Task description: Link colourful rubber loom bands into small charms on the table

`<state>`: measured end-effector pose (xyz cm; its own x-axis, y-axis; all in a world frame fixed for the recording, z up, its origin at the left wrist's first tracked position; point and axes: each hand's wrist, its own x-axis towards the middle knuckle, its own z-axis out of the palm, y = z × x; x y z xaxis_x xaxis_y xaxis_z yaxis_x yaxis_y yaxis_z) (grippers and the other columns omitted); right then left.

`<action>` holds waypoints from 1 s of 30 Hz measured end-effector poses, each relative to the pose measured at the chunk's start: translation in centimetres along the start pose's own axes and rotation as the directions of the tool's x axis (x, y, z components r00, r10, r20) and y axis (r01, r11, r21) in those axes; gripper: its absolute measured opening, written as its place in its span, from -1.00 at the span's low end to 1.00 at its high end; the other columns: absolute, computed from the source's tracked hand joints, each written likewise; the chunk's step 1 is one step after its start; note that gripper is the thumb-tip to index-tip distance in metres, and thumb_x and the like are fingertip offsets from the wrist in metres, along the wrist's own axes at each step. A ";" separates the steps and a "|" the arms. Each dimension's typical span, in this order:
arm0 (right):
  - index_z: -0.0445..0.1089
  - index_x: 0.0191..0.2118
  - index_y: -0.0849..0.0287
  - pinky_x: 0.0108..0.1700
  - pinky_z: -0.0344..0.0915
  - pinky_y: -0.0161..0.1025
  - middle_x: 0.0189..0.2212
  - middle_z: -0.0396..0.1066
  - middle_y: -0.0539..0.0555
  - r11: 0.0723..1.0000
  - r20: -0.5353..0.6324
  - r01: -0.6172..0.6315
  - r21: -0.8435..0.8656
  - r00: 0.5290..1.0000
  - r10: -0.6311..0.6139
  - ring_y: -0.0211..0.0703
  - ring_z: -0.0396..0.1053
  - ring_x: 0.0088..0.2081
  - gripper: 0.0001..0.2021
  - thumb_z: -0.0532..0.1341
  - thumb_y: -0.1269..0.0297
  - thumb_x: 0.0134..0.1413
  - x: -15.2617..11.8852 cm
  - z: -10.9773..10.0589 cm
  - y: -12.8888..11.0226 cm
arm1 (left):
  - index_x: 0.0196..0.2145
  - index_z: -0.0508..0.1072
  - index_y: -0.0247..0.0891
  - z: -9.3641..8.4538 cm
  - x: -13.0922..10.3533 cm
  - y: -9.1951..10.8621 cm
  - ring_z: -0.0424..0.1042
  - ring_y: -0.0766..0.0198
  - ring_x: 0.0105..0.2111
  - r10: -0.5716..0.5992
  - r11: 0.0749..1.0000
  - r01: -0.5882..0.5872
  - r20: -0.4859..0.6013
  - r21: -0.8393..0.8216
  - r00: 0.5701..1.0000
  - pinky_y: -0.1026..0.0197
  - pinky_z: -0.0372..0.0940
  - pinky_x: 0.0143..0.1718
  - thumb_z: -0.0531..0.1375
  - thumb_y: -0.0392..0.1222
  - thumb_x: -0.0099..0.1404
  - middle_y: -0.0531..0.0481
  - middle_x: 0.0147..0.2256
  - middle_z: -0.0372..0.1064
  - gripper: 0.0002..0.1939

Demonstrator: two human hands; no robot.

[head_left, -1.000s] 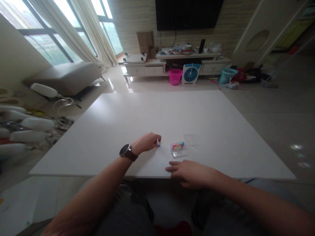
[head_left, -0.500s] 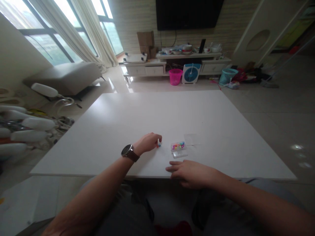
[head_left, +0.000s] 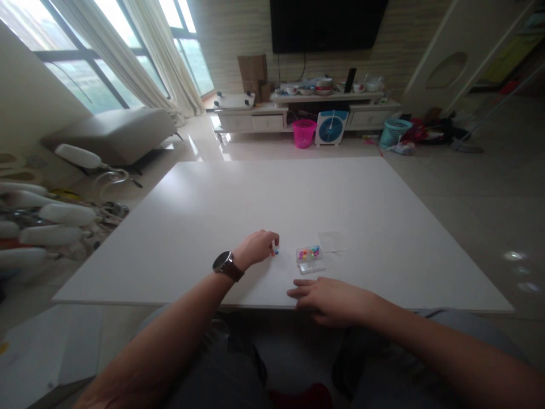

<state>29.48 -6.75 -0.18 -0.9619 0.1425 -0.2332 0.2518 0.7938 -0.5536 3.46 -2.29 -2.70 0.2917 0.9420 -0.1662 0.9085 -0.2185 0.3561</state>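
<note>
Left hand (head_left: pixel 256 245) curls at small blue piece (head_left: pixel 276 251), can't tell if gripped; right hand (head_left: pixel 327 296) lies loosely open on white table (head_left: pixel 238 196), near clear plastic box (head_left: pixel 300 261).

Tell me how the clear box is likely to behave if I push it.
The box looks like thin clear plastic, so it's probably light and fairly stiff. The table shines, so the box may slide. The colorful pieces inside look loose and may shift.
</note>
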 end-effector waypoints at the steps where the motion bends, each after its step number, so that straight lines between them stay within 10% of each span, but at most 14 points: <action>1: 0.49 -0.03 0.10 0.17 0.27 -0.02 0.17 0.36 0.14 1.000 0.001 0.000 -0.002 1.000 0.000 0.09 0.17 0.29 -0.64 0.21 0.47 0.02 0.0 0.0 0.0 | -0.24 0.54 -0.20 0.0 0.0 0.0 0.48 0.24 -0.35 -0.001 1.000 0.001 0.004 0.002 1.000 0.27 0.27 -0.32 0.22 -0.37 0.18 -0.02 -0.36 0.54 -0.80; 30: 0.50 -0.05 0.11 0.17 0.28 -0.01 0.15 0.37 0.14 1.000 -0.005 0.014 -0.008 1.000 -0.014 0.09 0.17 0.29 -0.65 0.20 0.48 0.01 0.0 0.0 0.0 | -0.24 0.53 -0.18 0.3 0.0 -0.1 0.48 0.24 -0.33 0.015 1.000 -0.015 0.006 -0.003 1.000 0.25 0.29 -0.29 0.21 -0.39 0.17 0.01 -0.35 0.54 -0.79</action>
<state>29.48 -6.76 -0.12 -0.9659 0.1344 -0.2213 0.2375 0.8002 -0.5507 3.44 -2.31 -3.07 0.3070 0.9371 -0.1663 0.9032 -0.2319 0.3612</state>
